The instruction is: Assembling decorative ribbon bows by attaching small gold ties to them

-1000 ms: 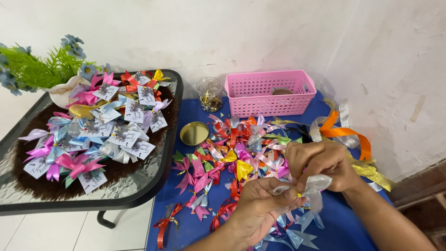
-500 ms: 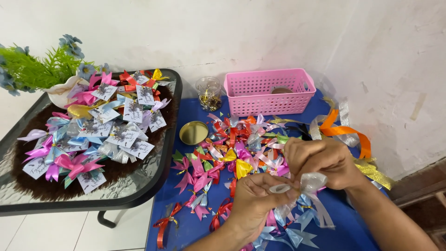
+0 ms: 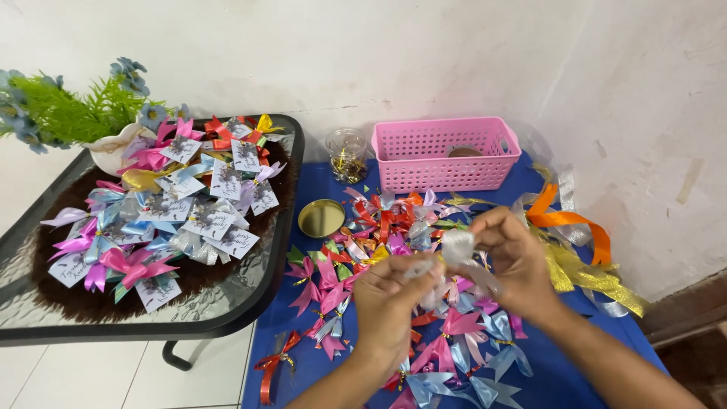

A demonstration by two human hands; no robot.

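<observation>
Here, a silver ribbon (image 3: 458, 246) was being shaped into a bow.
It was pinched by closed fingers of the left hand (image 3: 394, 307) and right hand (image 3: 515, 257) above the blue tabletop's (image 3: 560, 371) middle; cinching was judged next.

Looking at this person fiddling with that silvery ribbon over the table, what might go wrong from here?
The silver ribbon is pinched between the left hand and right hand just at the fingertips, so it may slip and its loops come undone. If dropped, it could get lost among the heap of coloured bows right below. A forearm might also sweep bows near the blue table's front edge onto the floor.
</observation>
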